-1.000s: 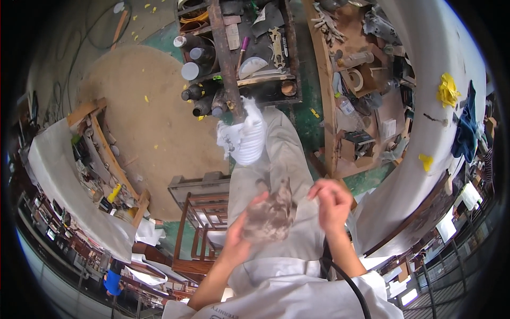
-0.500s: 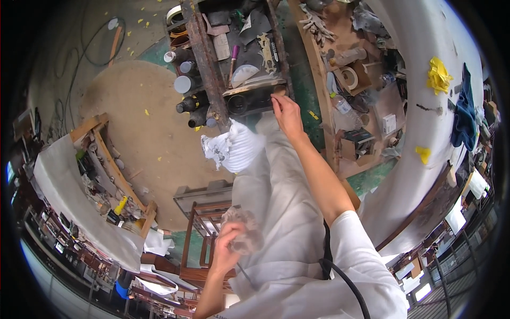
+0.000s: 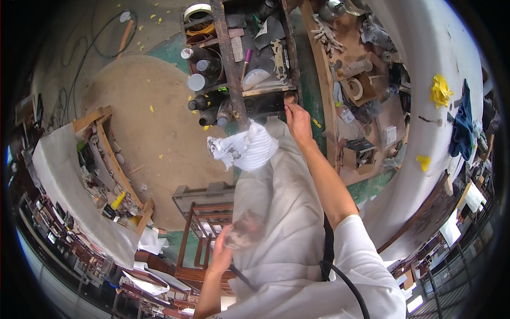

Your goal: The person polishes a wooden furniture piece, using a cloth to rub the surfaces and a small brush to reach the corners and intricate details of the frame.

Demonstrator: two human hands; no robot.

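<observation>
My left hand is closed around a rough grey-brown lump, held low at the left side of my lap, which is covered by pale trousers. My right hand is stretched forward, fingers at the front edge of a dark compartment in a wooden tool rack. I see nothing in that hand. A bundled white patterned cloth sits over my knee, just left of the right forearm.
The rack holds bottles, tape rolls, a wrench and small tools. A cluttered wooden bench runs along the right. A low wooden stool stands beside my left leg. A black cable crosses my shirt.
Both hands were on the lump in my lap. The right hand has let go and reached forward to the rack; the left hand keeps the lump and has dropped lower left.
</observation>
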